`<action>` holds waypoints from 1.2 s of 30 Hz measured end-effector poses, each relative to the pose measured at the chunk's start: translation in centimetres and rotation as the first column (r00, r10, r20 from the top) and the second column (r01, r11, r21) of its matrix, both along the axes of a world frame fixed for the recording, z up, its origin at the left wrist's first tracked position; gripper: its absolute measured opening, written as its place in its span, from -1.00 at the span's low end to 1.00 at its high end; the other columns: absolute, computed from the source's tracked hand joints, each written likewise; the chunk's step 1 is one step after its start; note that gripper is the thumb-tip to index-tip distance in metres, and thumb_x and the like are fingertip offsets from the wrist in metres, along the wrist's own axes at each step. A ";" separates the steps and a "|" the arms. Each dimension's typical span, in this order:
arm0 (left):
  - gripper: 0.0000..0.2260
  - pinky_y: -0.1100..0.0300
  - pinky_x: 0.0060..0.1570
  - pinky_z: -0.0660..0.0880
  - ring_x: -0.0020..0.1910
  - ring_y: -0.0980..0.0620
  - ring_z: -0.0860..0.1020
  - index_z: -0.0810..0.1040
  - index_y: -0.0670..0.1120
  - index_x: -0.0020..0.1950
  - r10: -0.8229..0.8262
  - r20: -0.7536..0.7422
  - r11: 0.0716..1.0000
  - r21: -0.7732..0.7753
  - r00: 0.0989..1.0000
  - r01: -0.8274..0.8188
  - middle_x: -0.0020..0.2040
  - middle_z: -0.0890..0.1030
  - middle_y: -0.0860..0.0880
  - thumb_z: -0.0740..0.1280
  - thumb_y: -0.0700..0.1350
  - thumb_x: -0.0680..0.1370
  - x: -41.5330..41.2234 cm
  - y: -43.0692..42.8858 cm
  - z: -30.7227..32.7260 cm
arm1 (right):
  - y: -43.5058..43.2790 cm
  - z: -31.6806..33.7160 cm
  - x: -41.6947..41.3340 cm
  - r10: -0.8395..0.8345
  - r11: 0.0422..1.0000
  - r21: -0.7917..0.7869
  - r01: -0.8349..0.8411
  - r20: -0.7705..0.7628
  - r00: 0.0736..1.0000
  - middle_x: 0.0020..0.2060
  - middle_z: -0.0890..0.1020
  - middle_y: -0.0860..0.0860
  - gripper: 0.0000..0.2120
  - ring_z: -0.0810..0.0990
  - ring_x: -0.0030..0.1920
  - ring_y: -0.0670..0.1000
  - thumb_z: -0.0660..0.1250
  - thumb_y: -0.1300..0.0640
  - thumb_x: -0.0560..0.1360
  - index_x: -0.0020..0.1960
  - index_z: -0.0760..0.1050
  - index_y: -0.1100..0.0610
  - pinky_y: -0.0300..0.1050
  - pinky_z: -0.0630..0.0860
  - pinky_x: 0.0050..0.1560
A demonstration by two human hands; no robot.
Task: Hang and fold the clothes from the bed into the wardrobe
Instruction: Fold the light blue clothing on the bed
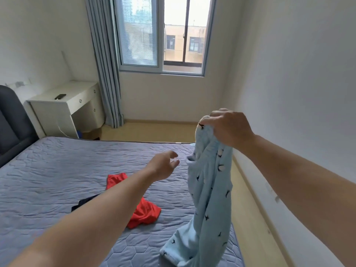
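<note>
My right hand (228,126) grips the top of a light blue fleece garment with small dark bird prints (210,191) and holds it up over the bed's right side; its lower end trails onto the mattress. My left hand (163,165) reaches out just left of the garment, fingers loosely spread, holding nothing. A red garment (144,212) lies crumpled on the grey-blue quilted bed (57,170), partly hidden by my left forearm. A dark garment (84,202) peeks out beside it. No wardrobe is in view.
A white desk (63,99) with a dark phone on it stands at the back left, beside the dark headboard (11,122). A grey curtain (106,64) hangs by the window. A wooden floor strip (256,218) runs between bed and right wall.
</note>
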State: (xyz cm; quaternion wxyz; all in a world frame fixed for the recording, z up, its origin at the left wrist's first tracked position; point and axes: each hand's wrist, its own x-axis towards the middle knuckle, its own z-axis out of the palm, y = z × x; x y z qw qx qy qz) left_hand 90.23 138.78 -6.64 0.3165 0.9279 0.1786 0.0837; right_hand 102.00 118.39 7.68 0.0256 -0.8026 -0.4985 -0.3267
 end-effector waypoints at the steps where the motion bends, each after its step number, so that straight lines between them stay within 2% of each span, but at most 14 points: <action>1: -0.68 0.07 0.24 0.48 0.22 -0.07 0.59 0.53 -0.03 0.37 0.012 0.020 0.999 -0.034 1.000 -0.011 0.24 0.64 -0.07 0.31 0.03 0.64 0.6 -0.3 -0.1 | -0.2 0.1 -0.1 0.033 0.999 0.029 -0.033 -0.011 0.999 -0.15 0.67 -0.14 -0.55 0.64 -0.09 0.05 0.30 0.36 0.43 0.06 0.68 -0.14 -0.17 0.45 -0.35; 3: -0.69 0.08 0.19 0.47 0.20 -0.05 0.57 0.53 0.00 0.35 0.031 0.058 0.996 -0.089 0.998 -0.026 0.21 0.63 -0.05 0.31 0.05 0.63 1.5 -0.9 -0.3 | -0.5 0.1 -0.3 0.098 0.991 0.097 -0.096 -0.016 0.995 -0.18 0.68 -0.14 -0.53 0.66 -0.12 0.06 0.33 0.39 0.40 0.05 0.70 -0.13 -0.15 0.48 -0.35; 8: -0.90 0.18 -0.06 0.39 -0.01 -0.01 0.54 0.58 0.03 -0.01 -0.043 0.152 0.998 -0.027 0.987 0.048 -0.01 0.56 0.07 0.42 0.01 0.52 1.7 -2.2 -2.0 | -1.0 0.4 -0.7 0.156 0.973 0.177 -0.150 -0.017 0.988 -0.19 0.69 -0.09 -0.52 0.66 -0.15 0.11 0.35 0.42 0.37 0.05 0.72 -0.09 -0.11 0.52 -0.35; 10: -0.92 0.16 -0.07 0.50 -0.04 -0.03 0.60 0.62 0.03 -0.05 -0.068 0.126 0.997 -0.015 0.990 0.071 -0.04 0.60 0.06 0.41 -0.05 0.47 1.1 -2.7 -3.1 | -1.2 0.5 -0.8 0.171 0.963 0.213 -0.163 -0.016 0.985 -0.18 0.70 -0.08 -0.52 0.66 -0.13 0.12 0.34 0.43 0.37 0.05 0.72 -0.08 -0.05 0.57 -0.34; 12: -0.82 0.15 -0.08 0.53 -0.05 -0.04 0.61 0.64 0.08 -0.03 -0.088 0.042 0.996 -0.008 0.995 0.089 -0.03 0.61 0.05 0.37 -0.13 0.42 0.6 -2.6 -4.2 | -1.7 0.6 -0.8 0.175 0.963 0.210 -0.170 -0.007 0.985 -0.16 0.70 -0.08 -0.53 0.66 -0.12 0.12 0.32 0.42 0.38 0.04 0.71 -0.08 -0.04 0.57 -0.33; 16: -0.60 0.07 0.14 0.54 0.16 -0.09 0.59 0.62 0.16 0.24 -0.132 -0.227 0.963 0.200 0.965 0.179 0.25 0.55 0.02 0.37 -0.14 0.43 -0.4 -0.1 -5.3 | -3.8 0.7 0.8 0.033 0.999 0.043 -0.029 -0.103 0.994 -0.06 0.68 -0.16 -0.47 0.65 -0.05 0.08 0.25 0.38 0.37 0.06 0.68 -0.18 -0.10 0.50 -0.25; 19: -0.53 0.21 0.04 0.51 0.12 -0.06 0.61 0.61 0.17 0.30 -0.029 -0.352 0.957 0.259 0.936 0.127 0.24 0.62 -0.01 0.31 -0.23 0.47 -0.7 4.3 -3.6 | -6.4 0.2 2.9 -0.101 0.987 -0.148 0.066 -0.246 0.964 0.08 0.57 -0.28 -0.34 0.61 0.00 0.00 0.19 0.38 0.40 0.18 0.57 -0.33 -0.12 0.43 -0.21; 22: -0.57 0.28 -0.11 0.45 -0.09 0.00 0.59 0.74 0.09 0.05 0.130 -0.265 0.964 0.261 0.955 -0.059 0.10 0.70 -0.06 0.22 -0.34 0.47 -0.1 8.7 1.3 | -8.0 -1.0 3.7 -0.146 0.954 -0.298 0.040 -0.343 0.928 0.16 0.46 -0.38 -0.24 0.54 0.06 -0.11 0.15 0.35 0.47 0.29 0.38 -0.53 -0.19 0.37 -0.19; 25: -0.75 0.16 -0.06 0.54 -0.10 -0.09 0.61 0.75 0.02 -0.03 0.272 -0.054 0.901 0.364 0.961 -0.235 0.02 0.71 -0.08 0.31 -0.21 0.49 0.3 10.6 7.3 | -8.2 -1.5 4.1 -0.141 0.946 -0.323 -0.025 -0.479 0.866 0.24 0.45 -0.44 -0.29 0.48 0.19 -0.21 0.22 0.26 0.58 0.24 0.35 -0.63 -0.27 0.39 0.01; 27: -0.84 0.08 -0.02 0.57 -0.06 -0.15 0.63 0.74 0.00 0.00 0.283 0.090 0.871 0.394 0.955 -0.295 0.01 0.70 -0.12 0.37 -0.14 0.51 0.7 10.8 10.5 | -8.0 -1.2 4.6 -0.152 0.948 -0.318 -0.033 -0.540 0.828 0.27 0.45 -0.45 -0.27 0.46 0.27 -0.22 0.22 0.33 0.58 0.26 0.40 -0.58 -0.21 0.44 0.19; 29: -0.79 -0.02 0.06 0.59 0.01 -0.21 0.64 0.73 -0.03 0.04 0.260 0.181 0.861 0.401 0.949 -0.312 0.04 0.69 -0.15 0.32 -0.20 0.53 1.3 10.8 12.5 | -7.4 -0.7 4.7 -0.097 0.966 -0.250 -0.070 -0.599 0.795 0.34 0.46 -0.36 -0.23 0.44 0.34 -0.18 0.17 0.48 0.53 0.36 0.47 -0.38 -0.16 0.43 0.34; 32: -0.75 -0.02 0.08 0.58 0.06 -0.22 0.62 0.68 -0.12 0.14 0.245 0.268 0.841 0.419 0.932 -0.342 0.09 0.66 -0.17 0.28 -0.24 0.53 1.5 11.1 14.1 | -6.9 0.2 4.8 0.072 0.991 -0.014 -0.133 -0.779 0.622 0.41 0.49 -0.14 -0.24 0.45 0.41 -0.12 0.10 0.66 0.42 0.38 0.56 0.00 -0.21 0.36 0.43; 34: -0.70 0.09 0.08 0.54 0.10 -0.14 0.59 0.63 -0.10 0.21 0.188 0.186 0.869 0.426 0.964 -0.252 0.16 0.62 -0.10 0.32 -0.21 0.49 1.1 11.3 14.4 | -6.7 0.9 5.0 0.016 0.994 -0.053 -0.100 -0.807 0.590 0.34 0.56 -0.06 -0.32 0.54 0.32 -0.09 0.10 0.62 0.45 0.30 0.63 0.05 -0.25 0.44 0.30; 36: -0.62 0.16 0.05 0.56 0.08 -0.05 0.59 0.55 0.02 0.23 0.129 -0.077 0.886 0.456 0.989 -0.080 0.17 0.55 0.01 0.35 -0.17 0.41 0.1 11.2 14.3 | -6.2 1.3 5.3 -0.191 0.966 -0.258 0.022 -0.655 0.731 0.23 0.62 -0.05 -0.41 0.59 0.15 0.01 0.12 0.46 0.52 0.17 0.69 -0.10 -0.16 0.50 0.17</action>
